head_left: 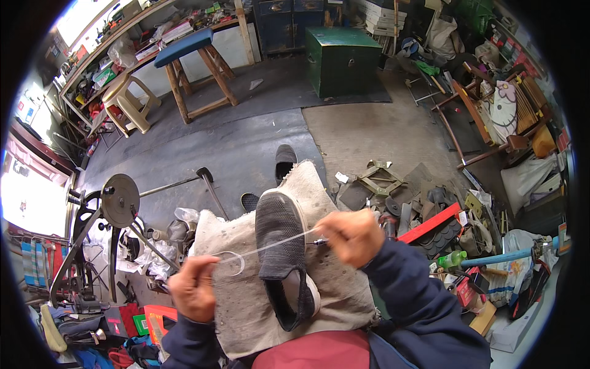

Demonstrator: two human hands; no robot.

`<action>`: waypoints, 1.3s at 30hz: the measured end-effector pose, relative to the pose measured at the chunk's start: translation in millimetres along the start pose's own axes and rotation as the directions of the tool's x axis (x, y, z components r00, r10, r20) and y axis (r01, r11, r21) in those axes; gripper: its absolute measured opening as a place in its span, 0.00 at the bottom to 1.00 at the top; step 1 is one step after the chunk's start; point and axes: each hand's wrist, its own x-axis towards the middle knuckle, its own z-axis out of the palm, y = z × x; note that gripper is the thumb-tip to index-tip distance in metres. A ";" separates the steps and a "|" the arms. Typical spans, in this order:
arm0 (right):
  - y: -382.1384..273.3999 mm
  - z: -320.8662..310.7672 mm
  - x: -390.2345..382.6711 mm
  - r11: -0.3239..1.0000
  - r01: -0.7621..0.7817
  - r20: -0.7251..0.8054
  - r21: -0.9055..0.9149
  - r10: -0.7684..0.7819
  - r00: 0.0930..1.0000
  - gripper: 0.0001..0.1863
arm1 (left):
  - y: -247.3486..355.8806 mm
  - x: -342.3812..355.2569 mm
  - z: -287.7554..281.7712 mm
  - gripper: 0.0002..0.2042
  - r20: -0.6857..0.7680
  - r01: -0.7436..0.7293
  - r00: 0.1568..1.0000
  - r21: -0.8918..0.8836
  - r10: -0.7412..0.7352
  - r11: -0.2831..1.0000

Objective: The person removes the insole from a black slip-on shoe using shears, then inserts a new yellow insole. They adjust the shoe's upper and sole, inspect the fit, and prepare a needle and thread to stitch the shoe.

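Note:
A dark grey knit slip-on shoe (279, 230) with a pale sole lies on a stained beige cloth (344, 295) over my lap, its toe pointing away from me. Across the shoe's upper runs a thin whitish thread (270, 245), stretched between my two hands, with a loop of it hanging near the left one. My left hand (194, 288) pinches one end beside the shoe. Higher up on the right, my right hand (353, 237) is closed on the other end. A slim metal-tipped tool (318, 242) shows just under the right hand; whether that hand holds it too is unclear.
A hand-cranked machine with a round wheel (120, 200) stands at left. Tools and scraps, a red bar (429, 222) and a green bottle (452, 259) crowd the right. Farther off are a blue-topped stool (184, 48), a beige plastic stool (130, 101) and a green box (343, 61).

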 end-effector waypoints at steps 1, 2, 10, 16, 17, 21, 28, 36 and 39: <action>9.4 -11.3 -4.0 0.998 -0.053 -0.056 -0.020 0.052 0.997 0.04 | -12.0 -0.6 -11.5 0.03 -0.070 0.038 0.997 0.029 -0.036 0.999; 18.7 -23.1 -8.6 0.994 -0.104 -0.118 -0.036 0.100 0.988 0.04 | -24.5 -1.2 -22.6 0.03 -0.156 0.039 0.987 0.076 -0.027 0.996; 79.7 -88.5 -51.8 0.895 -0.409 -0.357 -0.181 0.327 0.875 0.06 | -90.0 -16.1 -103.9 0.04 -0.361 0.078 0.933 0.212 0.004 0.974; 113.1 -105.8 -80.3 0.822 -0.540 -0.478 -0.183 0.406 0.779 0.07 | -94.9 -19.0 -122.8 0.05 -0.408 0.086 0.913 0.223 0.012 0.971; 116.1 -108.1 -84.8 0.790 -0.581 -0.476 -0.195 0.442 0.760 0.07 | -94.2 -19.7 -122.5 0.05 -0.401 0.090 0.916 0.230 0.010 0.969; 131.8 -109.4 -99.7 0.805 -0.567 -0.500 -0.174 0.424 0.756 0.07 | -93.0 -22.0 -115.6 0.05 -0.397 0.071 0.917 0.222 0.024 0.972; 185.7 -124.3 -142.8 0.687 -0.673 -0.569 -0.274 0.449 0.689 0.09 | -96.0 -23.5 -124.2 0.06 -0.406 0.108 0.914 0.186 -0.024 0.977; 181.4 -95.4 -141.1 0.674 -0.739 -0.522 -0.014 0.625 0.580 0.11 | -48.8 -18.2 -89.8 0.04 -0.327 0.095 0.945 0.193 -0.027 0.977; 125.2 -58.9 -86.3 0.787 -0.574 -0.341 0.227 0.616 0.710 0.15 | -16.5 -12.6 -62.7 0.04 -0.217 0.043 0.976 0.183 -0.002 0.982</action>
